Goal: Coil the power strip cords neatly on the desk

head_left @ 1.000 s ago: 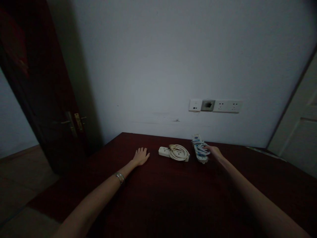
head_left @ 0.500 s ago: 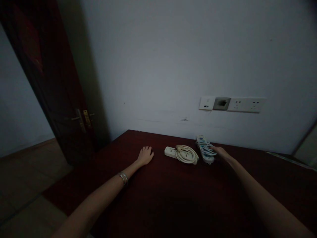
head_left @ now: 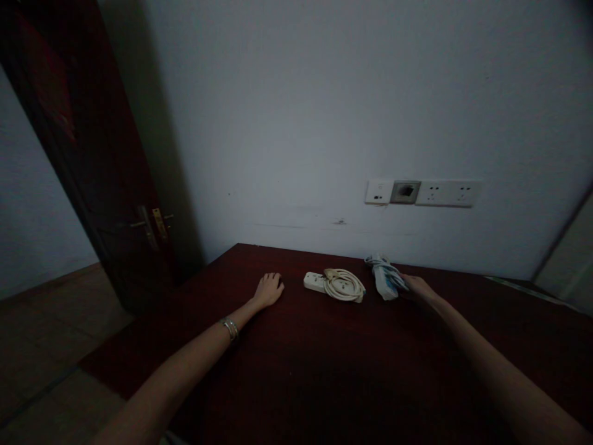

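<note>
My right hand [head_left: 416,286] grips the cord at the right side of a white power strip [head_left: 384,281], which is tilted with its cable wrapped around it. Part of the fingers is hidden behind the cord. Left of it, a second power strip [head_left: 315,282] lies flat with a cream cable [head_left: 345,285] coiled on its right end. My left hand [head_left: 269,290] rests palm down on the dark red table [head_left: 287,358], fingers a little apart, with nothing in it. A silvery bracelet circles the left wrist.
Behind the table rises a pale wall [head_left: 278,123] bearing a row of sockets [head_left: 419,193]. At the left stands an open dark door [head_left: 106,161] with a metal handle [head_left: 144,224]. Below the table's left edge lies the tiled floor [head_left: 55,327].
The wrapped power strip has turned onto its side in my right hand, so its socket face no longer shows. My left hand stays in place; the view has shifted slightly.
</note>
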`<action>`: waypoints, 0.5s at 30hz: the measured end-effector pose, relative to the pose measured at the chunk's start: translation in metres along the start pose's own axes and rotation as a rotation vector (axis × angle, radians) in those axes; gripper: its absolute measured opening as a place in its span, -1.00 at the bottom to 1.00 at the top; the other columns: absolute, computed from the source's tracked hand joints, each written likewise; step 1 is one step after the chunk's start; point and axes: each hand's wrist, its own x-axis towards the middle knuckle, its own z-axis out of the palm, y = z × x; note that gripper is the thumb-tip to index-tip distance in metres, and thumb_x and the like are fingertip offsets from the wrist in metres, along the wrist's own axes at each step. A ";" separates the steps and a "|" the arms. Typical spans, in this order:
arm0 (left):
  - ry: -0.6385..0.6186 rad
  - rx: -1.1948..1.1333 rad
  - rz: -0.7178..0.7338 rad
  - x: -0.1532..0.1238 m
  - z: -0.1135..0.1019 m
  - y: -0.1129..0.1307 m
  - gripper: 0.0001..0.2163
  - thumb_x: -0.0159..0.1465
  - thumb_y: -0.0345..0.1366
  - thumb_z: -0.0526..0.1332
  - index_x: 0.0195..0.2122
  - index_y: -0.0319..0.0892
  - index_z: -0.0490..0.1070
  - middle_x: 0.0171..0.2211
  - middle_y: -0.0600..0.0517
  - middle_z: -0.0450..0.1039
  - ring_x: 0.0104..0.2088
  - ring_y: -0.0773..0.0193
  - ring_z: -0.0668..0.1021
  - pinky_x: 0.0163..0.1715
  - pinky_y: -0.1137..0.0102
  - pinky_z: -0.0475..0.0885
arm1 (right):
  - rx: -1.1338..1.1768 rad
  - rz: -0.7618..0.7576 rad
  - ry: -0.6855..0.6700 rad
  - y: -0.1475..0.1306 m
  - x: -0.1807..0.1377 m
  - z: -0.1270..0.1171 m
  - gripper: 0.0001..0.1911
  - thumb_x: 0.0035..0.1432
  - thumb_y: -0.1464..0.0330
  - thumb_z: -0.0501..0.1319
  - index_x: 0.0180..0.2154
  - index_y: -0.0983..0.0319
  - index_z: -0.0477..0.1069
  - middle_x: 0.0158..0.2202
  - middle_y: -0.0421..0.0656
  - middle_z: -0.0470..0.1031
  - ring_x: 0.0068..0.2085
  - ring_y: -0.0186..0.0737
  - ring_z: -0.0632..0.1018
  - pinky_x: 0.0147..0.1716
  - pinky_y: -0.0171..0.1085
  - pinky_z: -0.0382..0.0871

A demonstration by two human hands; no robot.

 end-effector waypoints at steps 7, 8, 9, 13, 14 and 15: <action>-0.022 -0.003 0.000 -0.002 -0.003 0.002 -0.68 0.27 -0.22 -0.07 -0.04 -0.24 0.28 -0.02 -0.16 0.33 0.00 0.10 0.34 0.00 0.24 0.19 | -0.136 -0.008 0.093 -0.004 -0.013 -0.009 -0.54 0.05 0.01 0.05 -0.42 0.27 0.44 -0.30 0.03 0.52 -0.28 -0.05 0.55 -0.45 -0.26 0.40; -0.023 -0.003 -0.001 -0.002 -0.003 0.002 -0.67 0.27 -0.22 -0.07 -0.04 -0.24 0.28 -0.01 -0.16 0.33 0.00 0.09 0.34 0.00 0.24 0.19 | -0.158 -0.023 0.096 -0.005 -0.016 -0.009 -0.52 0.02 -0.01 0.06 -0.41 0.28 0.45 -0.29 0.04 0.52 -0.26 -0.04 0.54 -0.42 -0.24 0.41; -0.024 -0.003 -0.002 -0.002 -0.003 0.002 -0.67 0.27 -0.22 -0.07 -0.03 -0.24 0.28 -0.01 -0.16 0.32 0.00 0.09 0.34 0.00 0.24 0.19 | -0.178 -0.040 0.101 -0.007 -0.018 -0.008 -0.51 -0.02 -0.02 0.10 -0.38 0.29 0.46 -0.28 0.04 0.52 -0.23 -0.02 0.54 -0.38 -0.23 0.41; -0.023 0.001 -0.010 -0.003 -0.003 0.003 -0.68 0.26 -0.23 -0.06 -0.04 -0.23 0.28 -0.01 -0.15 0.32 0.02 0.09 0.33 0.00 0.25 0.20 | -0.267 -0.099 0.172 -0.011 -0.023 0.007 -0.43 -0.34 0.08 0.36 -0.28 0.32 0.45 -0.18 0.10 0.49 -0.06 0.11 0.47 -0.16 -0.12 0.36; -0.022 0.002 -0.011 -0.003 -0.003 0.003 -0.69 0.26 -0.23 -0.06 -0.04 -0.22 0.29 -0.01 -0.15 0.32 0.02 0.09 0.33 -0.01 0.25 0.20 | -0.285 -0.106 0.195 -0.012 -0.023 0.012 -0.40 -0.40 0.12 0.39 -0.27 0.32 0.44 -0.17 0.11 0.48 -0.03 0.14 0.45 -0.12 -0.09 0.33; -0.021 0.003 -0.012 -0.003 -0.003 0.003 -0.69 0.26 -0.23 -0.06 -0.05 -0.22 0.29 -0.01 -0.15 0.32 0.01 0.10 0.33 -0.01 0.26 0.20 | -0.297 -0.112 0.215 -0.013 -0.023 0.016 -0.40 -0.43 0.15 0.41 -0.26 0.30 0.44 -0.17 0.11 0.48 -0.01 0.16 0.43 -0.10 -0.06 0.32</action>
